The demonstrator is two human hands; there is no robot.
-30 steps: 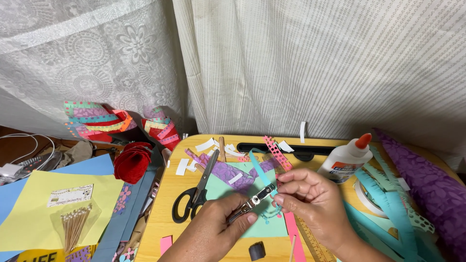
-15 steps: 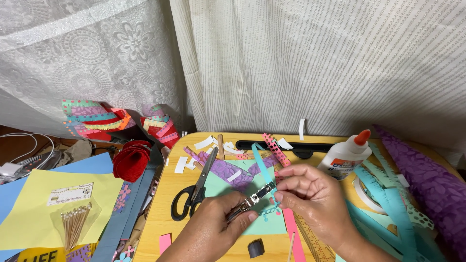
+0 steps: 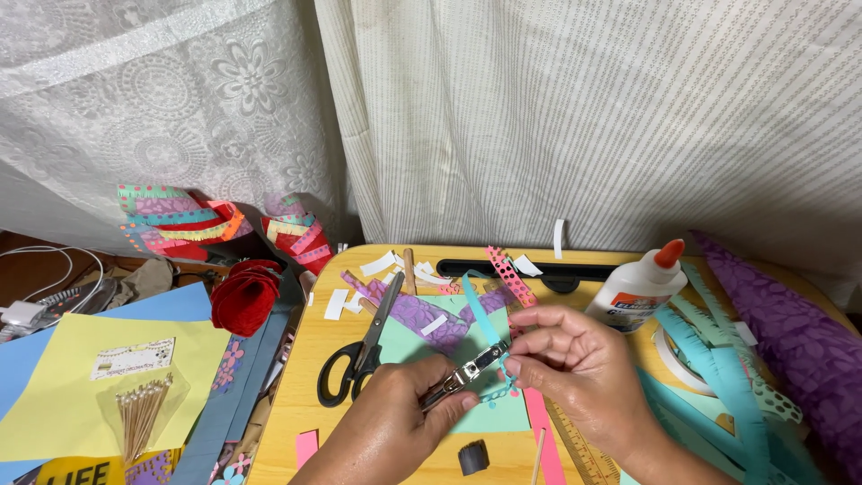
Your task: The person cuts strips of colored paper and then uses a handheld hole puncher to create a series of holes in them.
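My left hand (image 3: 395, 422) grips a small metal hole punch (image 3: 465, 373) over the yellow wooden lap table (image 3: 310, 395). My right hand (image 3: 575, 368) pinches a thin teal paper strip (image 3: 480, 310) with punched holes, feeding it into the punch's jaws. The strip rises up and back from my fingers. Black-handled scissors (image 3: 364, 355) lie shut just left of my left hand. A pink strip with punched holes (image 3: 510, 274) lies behind my right hand.
A white glue bottle (image 3: 639, 289) with an orange cap lies at the right. Teal fringed strips (image 3: 718, 368) and purple patterned paper (image 3: 790, 332) fill the right side. A red paper rose (image 3: 244, 295), yellow sheet (image 3: 54, 386) and a toothpick packet (image 3: 144, 409) sit left.
The view has tilted slightly, and my hands have shifted a little lower and closer together. The teal strip has been drawn further through the punch.
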